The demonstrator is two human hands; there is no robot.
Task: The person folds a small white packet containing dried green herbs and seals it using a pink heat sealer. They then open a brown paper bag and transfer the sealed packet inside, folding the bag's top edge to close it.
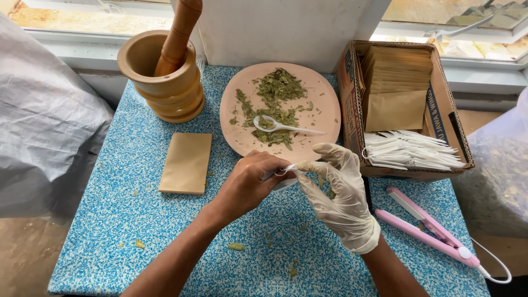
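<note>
My bare left hand [250, 181] and my white-gloved right hand [338, 190] meet over the blue speckled table [115, 220], both pinching a small white filter bag [287, 171]. Just beyond them a pink plate [322, 93] holds crushed dried green leaves [275, 91] and a small white spoon [283, 126] with leaves in its bowl.
A wooden mortar [165, 77] with a pestle [179, 33] stands at the back left. A tan paper envelope [186, 163] lies left of my hands. A cardboard box [352, 104] at right holds tan envelopes and white bags. A pink heat-sealing tong [426, 228] lies at the right front.
</note>
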